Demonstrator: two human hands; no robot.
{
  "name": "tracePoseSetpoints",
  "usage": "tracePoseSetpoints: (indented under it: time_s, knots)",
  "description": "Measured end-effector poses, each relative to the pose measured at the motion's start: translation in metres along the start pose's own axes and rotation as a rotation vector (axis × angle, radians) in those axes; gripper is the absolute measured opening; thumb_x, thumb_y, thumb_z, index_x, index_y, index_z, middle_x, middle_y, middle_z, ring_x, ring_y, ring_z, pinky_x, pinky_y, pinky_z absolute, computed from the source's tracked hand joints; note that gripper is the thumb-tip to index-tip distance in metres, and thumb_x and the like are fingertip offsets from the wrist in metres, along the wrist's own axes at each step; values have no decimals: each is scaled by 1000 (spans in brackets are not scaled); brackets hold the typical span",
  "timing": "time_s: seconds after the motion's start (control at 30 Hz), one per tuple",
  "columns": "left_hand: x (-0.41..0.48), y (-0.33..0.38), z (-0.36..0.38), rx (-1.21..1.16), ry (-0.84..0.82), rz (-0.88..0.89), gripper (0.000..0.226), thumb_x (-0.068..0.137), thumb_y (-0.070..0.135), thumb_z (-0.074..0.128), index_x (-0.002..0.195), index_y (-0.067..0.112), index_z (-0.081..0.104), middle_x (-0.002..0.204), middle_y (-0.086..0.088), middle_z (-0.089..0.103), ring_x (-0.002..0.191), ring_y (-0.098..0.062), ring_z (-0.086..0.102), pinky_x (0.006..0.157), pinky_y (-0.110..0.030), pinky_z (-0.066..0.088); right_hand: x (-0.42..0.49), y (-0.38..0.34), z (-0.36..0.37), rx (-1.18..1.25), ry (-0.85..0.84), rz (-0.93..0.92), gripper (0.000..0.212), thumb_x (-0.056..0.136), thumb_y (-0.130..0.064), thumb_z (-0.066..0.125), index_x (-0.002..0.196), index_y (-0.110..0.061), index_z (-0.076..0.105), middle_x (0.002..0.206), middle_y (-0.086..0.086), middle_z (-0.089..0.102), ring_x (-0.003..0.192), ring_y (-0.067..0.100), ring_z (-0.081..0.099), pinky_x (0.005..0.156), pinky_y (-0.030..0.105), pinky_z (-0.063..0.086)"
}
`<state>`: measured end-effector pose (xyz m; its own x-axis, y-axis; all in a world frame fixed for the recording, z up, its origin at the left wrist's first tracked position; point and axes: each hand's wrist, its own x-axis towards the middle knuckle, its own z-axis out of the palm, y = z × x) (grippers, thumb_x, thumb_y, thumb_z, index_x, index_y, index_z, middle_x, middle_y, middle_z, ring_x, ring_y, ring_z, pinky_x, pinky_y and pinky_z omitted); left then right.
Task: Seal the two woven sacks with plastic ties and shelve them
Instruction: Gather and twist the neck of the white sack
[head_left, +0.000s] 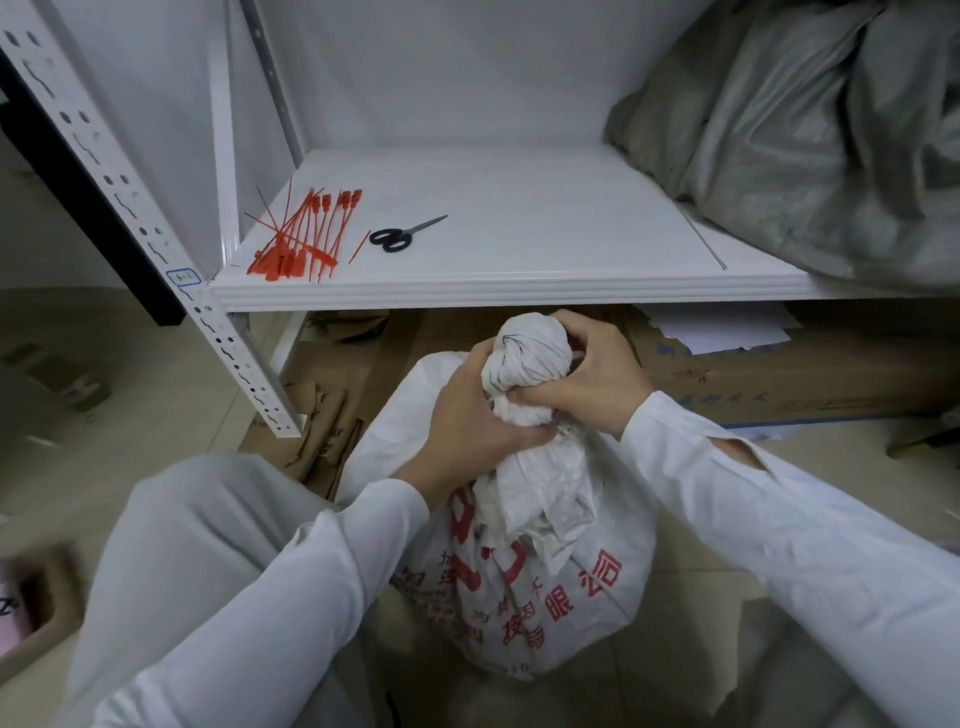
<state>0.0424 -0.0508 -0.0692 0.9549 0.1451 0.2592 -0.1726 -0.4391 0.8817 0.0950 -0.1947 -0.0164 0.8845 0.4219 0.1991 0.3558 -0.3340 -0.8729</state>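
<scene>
A white woven sack (524, 587) with red print stands on the floor below the shelf, its mouth gathered and twisted into a bunch at the top. My left hand (467, 415) grips the sack's neck from the left. My right hand (587, 374) grips the twisted bunch from the right, thumb pressed at its base. A pile of red plastic ties (301, 234) lies on the white shelf (519, 291) at its left front corner. I see no tie on the neck. A grey sack (810, 135) lies on the shelf at the right.
Black scissors (402, 236) lie on the shelf beside the ties. A perforated white upright (156, 244) stands at the left. Cardboard boxes (779, 374) and flattened cardboard sit under the shelf. My knee (197, 519) is beside the sack on the left.
</scene>
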Motion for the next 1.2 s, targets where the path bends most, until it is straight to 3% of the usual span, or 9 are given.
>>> tracePoseSetpoints:
  time_s: [0.13,0.27,0.4,0.53,0.67,0.83,0.97,1.07,1.2]
  knots:
    - [10,-7,1,113,4,-136,62,45,66,67,95,30,61,87,24,60,92,-4,64,80,-13,46,11,-8,6,-83,-43,-20,57,44,-41,86,97,-31,67,88,-15,70,84,3,66,80,34,57]
    - [23,-6,-12,-17,25,-173,56,40,55,78,90,30,68,90,10,72,88,-8,69,83,-35,57,26,-17,11,-118,-62,24,58,40,-47,82,94,-33,65,87,-14,70,83,5,67,78,35,57]
    - [36,-3,-34,-30,-126,-171,80,39,60,90,110,30,67,106,10,72,103,-11,67,92,-43,54,40,-22,14,-142,-66,12,58,40,-45,83,94,-30,67,88,-12,71,84,7,67,77,33,56]
    - [47,11,-69,-93,-154,-83,114,51,40,95,144,27,32,133,4,55,121,-9,54,98,-30,49,55,-16,18,-115,-99,30,60,49,-30,87,105,-24,69,94,-10,72,89,6,67,82,32,56]
    - [53,12,-92,72,-270,26,117,57,40,92,150,36,20,129,5,56,116,-7,56,101,-33,48,57,-12,42,-190,-130,16,54,58,-25,85,105,-19,58,94,-5,68,83,9,63,70,20,49]
    - [63,-3,-107,437,-563,79,121,50,34,95,148,32,24,134,10,53,123,-7,50,106,-29,42,51,-7,64,-191,-200,52,83,49,-31,92,115,-17,44,105,-2,61,91,10,61,68,14,47]
    - [66,-6,-111,513,-442,167,109,50,42,93,143,30,38,128,7,58,116,-10,54,101,-33,45,62,-15,61,-153,-217,69,82,55,-16,91,122,-16,44,112,0,60,100,15,62,83,27,54]
    - [69,-8,-117,554,-348,218,86,50,48,88,125,31,51,110,5,64,100,-14,59,87,-39,51,70,-18,48,-9,-406,153,91,58,-7,90,132,-20,40,115,0,58,105,13,61,91,25,51]
    - [75,-15,-139,613,-244,218,70,52,47,85,112,30,52,97,4,61,87,-16,56,76,-41,51,80,-28,44,123,-437,143,82,62,-28,86,133,-17,46,119,4,61,111,13,62,97,30,48]
